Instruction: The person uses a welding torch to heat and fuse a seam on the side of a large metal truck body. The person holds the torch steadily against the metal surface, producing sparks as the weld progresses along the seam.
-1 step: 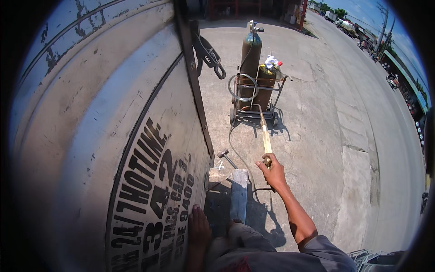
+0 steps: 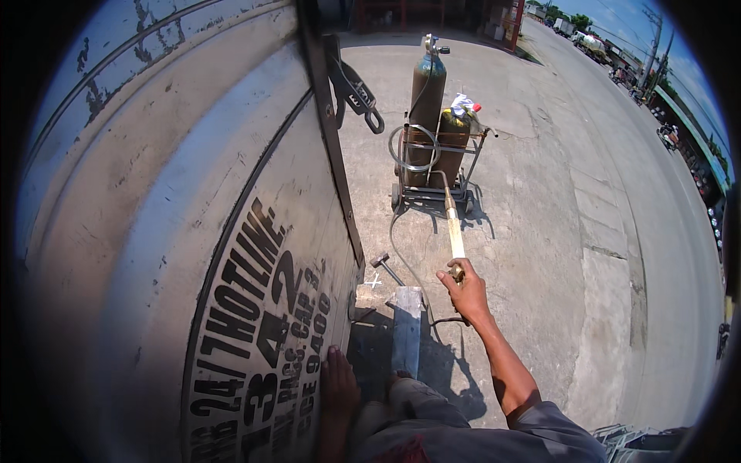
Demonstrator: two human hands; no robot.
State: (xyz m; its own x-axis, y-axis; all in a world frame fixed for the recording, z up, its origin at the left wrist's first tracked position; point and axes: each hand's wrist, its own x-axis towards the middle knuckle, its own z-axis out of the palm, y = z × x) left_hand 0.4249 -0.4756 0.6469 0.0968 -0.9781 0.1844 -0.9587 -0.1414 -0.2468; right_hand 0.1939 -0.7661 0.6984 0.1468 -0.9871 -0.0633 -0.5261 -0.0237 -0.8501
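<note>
Slightly shifted: bent-tipped brass-coloured metal torch (image 2: 455,240), held forward in right hand (image 2: 468,295).
Keep fingers curled round its valve end, tip aimed off tall brown metal cylinder (image 2: 426,91); left hand (image 2: 340,383), fingers together, beside off-white metal panel (image 2: 307,171).

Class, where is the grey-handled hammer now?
In the head view, the grey-handled hammer is near the middle, on pale concrete, just beyond the far end of the long grey block and left of the right hand holding the yellowish tubular torch.
</note>
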